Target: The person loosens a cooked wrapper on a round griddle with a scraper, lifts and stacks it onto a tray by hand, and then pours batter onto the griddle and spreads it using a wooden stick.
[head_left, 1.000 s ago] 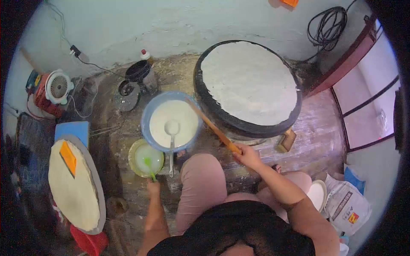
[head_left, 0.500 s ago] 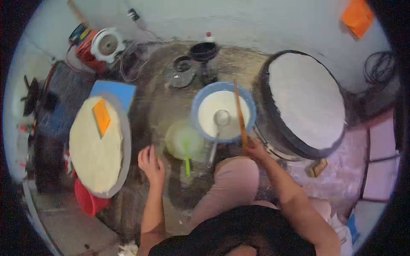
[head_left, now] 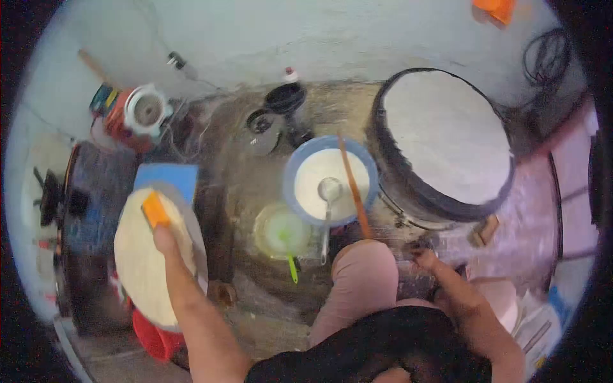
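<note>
My left hand is at the lower end of an orange flat piece, with its fingers closed on that end. The piece lies on a pale round sheet spread over a disc-shaped support at the left. My right hand is low beside my right knee, blurred, and its fingers are hard to make out. A thin brown stick leans across a blue bowl of white liquid, apart from that hand. A metal ladle rests in the same bowl.
A big drum-like round with a white cloth top stands at the right. A smaller bowl holds a green-handled utensil. A red blower, a blue board and a red basin are at the left.
My left hand has moved left onto the orange piece. My right hand has let go of the brown stick and moved right and down. The view has shifted.
</note>
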The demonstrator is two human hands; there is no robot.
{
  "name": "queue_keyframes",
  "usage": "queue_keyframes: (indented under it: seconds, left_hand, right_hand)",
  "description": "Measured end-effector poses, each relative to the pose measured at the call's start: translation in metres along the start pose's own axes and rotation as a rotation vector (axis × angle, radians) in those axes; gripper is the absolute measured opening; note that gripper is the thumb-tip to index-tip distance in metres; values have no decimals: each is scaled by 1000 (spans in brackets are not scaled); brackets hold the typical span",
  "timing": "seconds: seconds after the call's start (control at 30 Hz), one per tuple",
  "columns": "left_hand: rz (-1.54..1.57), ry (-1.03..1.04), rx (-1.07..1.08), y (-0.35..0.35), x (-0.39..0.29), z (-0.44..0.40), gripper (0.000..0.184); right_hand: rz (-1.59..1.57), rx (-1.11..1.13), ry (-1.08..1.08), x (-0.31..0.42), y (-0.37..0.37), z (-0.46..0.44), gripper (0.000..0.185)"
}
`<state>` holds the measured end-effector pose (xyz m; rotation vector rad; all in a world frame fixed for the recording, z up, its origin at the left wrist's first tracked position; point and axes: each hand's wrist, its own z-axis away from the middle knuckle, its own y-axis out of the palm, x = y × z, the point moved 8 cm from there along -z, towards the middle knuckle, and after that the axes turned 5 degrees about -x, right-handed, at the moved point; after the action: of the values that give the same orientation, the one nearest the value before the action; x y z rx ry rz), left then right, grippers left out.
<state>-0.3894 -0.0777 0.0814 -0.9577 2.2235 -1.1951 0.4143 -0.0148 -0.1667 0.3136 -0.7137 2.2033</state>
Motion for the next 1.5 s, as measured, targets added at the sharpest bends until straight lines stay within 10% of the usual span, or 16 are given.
queue_keyframes:
  seconds: [0.17, 0.27, 0.7, 1.0, 1.17, 1.37, 1.5]
  left_hand:
    - [-181, 118, 143, -13, -27, -11, 27]
    - [-215, 126, 208, 38, 10, -28, 28]
    - [63, 177, -10, -59, -4, -68, 28]
    - [593, 649, -96, -200, -256, 65, 7]
    - [797, 1161, -51, -278, -397, 206, 15]
    - [926, 1072, 202, -290, -447, 247, 37]
    - [908, 881, 299, -268, -419, 245, 38]
  right_hand:
    - [208, -102, -380, -45, 6, -25, 41]
    - [-8, -34, 23, -22, 2, 6, 41]
    - [397, -99, -274, 38, 9, 8, 37]
    - [45, -515, -1077, 242, -50, 180, 39]
    - [456, -1202, -1542, 284, -94, 316, 32]
    - [404, -673, -1188, 217, -138, 221, 22]
    - [98, -966, -462, 92, -278, 154, 34]
